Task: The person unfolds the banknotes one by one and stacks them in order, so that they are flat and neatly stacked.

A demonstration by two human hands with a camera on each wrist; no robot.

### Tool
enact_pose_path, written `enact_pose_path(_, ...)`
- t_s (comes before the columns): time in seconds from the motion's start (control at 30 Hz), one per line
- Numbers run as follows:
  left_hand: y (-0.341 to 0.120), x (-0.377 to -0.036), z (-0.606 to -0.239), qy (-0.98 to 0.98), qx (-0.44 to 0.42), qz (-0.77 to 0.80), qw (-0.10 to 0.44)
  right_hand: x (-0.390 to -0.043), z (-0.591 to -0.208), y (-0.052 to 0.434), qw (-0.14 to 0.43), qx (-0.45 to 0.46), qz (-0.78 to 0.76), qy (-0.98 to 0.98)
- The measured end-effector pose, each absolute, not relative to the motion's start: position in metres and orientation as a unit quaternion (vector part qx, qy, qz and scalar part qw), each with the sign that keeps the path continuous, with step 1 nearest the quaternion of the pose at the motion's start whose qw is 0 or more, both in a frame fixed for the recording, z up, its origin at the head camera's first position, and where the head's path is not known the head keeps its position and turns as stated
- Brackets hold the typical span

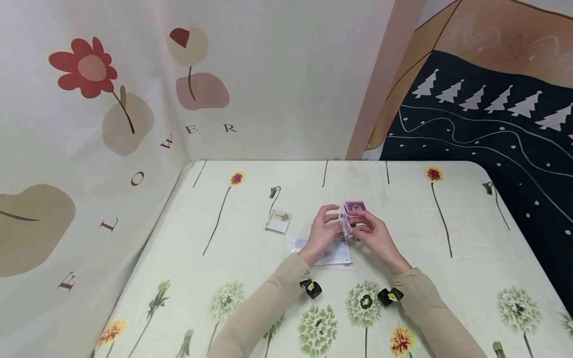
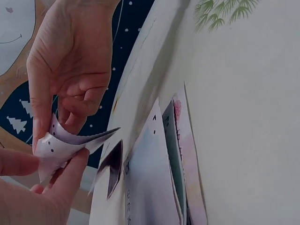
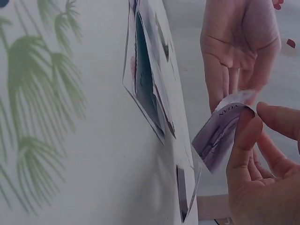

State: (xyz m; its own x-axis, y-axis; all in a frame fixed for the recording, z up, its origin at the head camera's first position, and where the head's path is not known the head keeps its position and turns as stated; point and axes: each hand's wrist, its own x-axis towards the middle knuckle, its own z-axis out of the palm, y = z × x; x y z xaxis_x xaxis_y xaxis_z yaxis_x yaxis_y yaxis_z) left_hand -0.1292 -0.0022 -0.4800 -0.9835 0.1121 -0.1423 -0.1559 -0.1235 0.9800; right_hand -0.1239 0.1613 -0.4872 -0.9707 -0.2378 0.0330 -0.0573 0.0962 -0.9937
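A small curved purple banknote (image 3: 218,140) printed with the word YUAN is held up between both hands, above the table. My left hand (image 1: 321,233) pinches one side of it between thumb and fingers. On the other side, the fingertips of my right hand (image 1: 375,237) grip it; in the left wrist view the note (image 2: 61,149) bends into a curl between the two hands. Just below the hands lies a loose stack of pale blue and pink notes (image 1: 334,254), its layers fanned apart in the left wrist view.
Behind the right fingers sits a folded dark purple note (image 1: 355,205). Left of the hands is a folded beige note (image 1: 279,222), partly raised off the floral tablecloth (image 1: 250,199). Printed curtains (image 1: 286,74) stand behind and beside the table.
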Motion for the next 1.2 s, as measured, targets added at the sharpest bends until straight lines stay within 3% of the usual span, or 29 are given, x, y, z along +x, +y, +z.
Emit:
enact_pose_path(1.0,-0.051,-0.127,-0.492,0.728,-0.011,0.683,0.053,-0.12,-0.49,0.172,0.039,-0.039,-0.594,0.802)
enact_pose_path(1.2,-0.057,-0.125,-0.493,0.712,-0.007,0.698,0.076,-0.122,-0.493,0.171,0.038,-0.032,-0.581,0.812)
